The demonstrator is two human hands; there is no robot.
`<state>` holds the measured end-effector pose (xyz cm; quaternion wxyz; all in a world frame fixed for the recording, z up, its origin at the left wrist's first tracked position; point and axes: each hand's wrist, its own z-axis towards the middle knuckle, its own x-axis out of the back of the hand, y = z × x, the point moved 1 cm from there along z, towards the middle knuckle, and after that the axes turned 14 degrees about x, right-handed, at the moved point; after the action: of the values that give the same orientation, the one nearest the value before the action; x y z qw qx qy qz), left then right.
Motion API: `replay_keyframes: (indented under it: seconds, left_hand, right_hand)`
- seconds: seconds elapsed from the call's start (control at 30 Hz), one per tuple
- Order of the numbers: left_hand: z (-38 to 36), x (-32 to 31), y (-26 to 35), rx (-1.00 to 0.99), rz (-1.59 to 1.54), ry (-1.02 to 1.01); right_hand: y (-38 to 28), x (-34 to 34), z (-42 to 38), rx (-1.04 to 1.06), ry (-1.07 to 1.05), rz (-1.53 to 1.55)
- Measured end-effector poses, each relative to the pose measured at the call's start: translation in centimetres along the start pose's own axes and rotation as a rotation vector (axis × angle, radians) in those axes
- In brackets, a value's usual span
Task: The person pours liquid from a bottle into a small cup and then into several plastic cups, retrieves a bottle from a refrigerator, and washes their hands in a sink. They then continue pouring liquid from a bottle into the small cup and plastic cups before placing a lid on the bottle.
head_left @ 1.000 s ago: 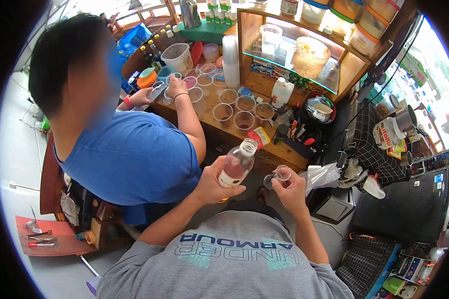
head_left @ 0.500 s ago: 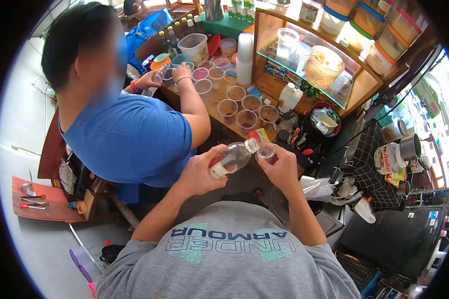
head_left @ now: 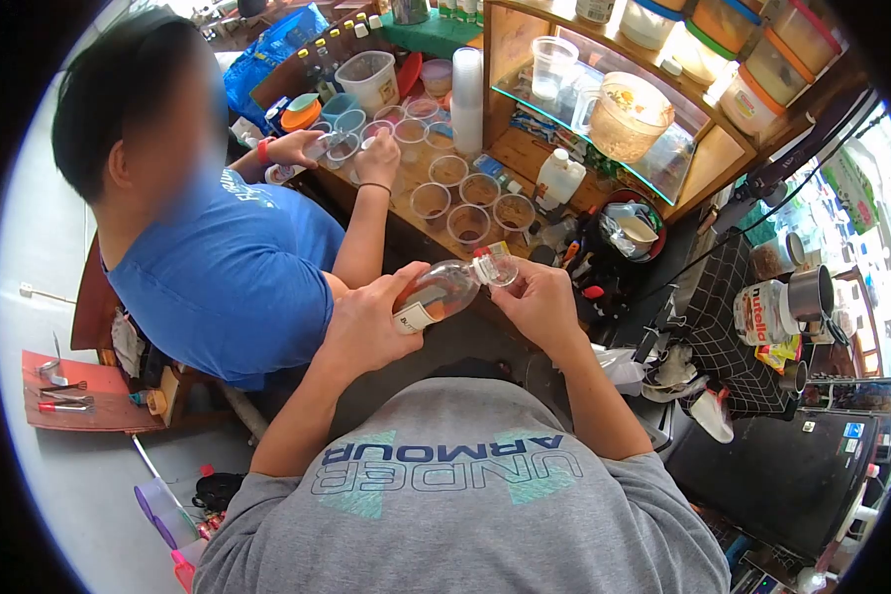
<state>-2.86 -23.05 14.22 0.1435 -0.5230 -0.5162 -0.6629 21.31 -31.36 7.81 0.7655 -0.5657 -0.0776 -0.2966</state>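
My left hand (head_left: 369, 322) is wrapped round a clear bottle (head_left: 447, 285) with a cream label and some amber liquid inside. The bottle lies tilted, its neck pointing to the right. In my right hand (head_left: 546, 309) a small clear cup (head_left: 503, 267) is pinched between thumb and fingers, right at the bottle's mouth. Whether liquid is flowing I cannot make out. Just beyond, on the wooden counter, stand several clear plastic cups (head_left: 468, 226) with brown contents at the bottom.
A co-worker in a blue shirt (head_left: 228, 267) stands at my left, hands over more cups. A tall stack of cups (head_left: 467, 104), a white jug (head_left: 559, 178) and a glass-shelved cabinet (head_left: 653, 183) stand beyond. At right are a black wire rack (head_left: 708, 332) and a Nutella jar (head_left: 762, 312).
The bottle has tipped further and its mouth now meets the small cup, which has turned. The co-worker's right hand has shifted among the cups. My view has moved slightly.
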Motion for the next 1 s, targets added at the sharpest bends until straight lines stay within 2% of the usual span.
replay_keyframes:
  seconds: [1.0]
  left_hand:
    - [2.5, 1.0, 3.3, -0.055, 0.266, 0.034]
  right_hand:
    - [1.9, 1.5, 0.0, -0.027, -0.012, -0.03]
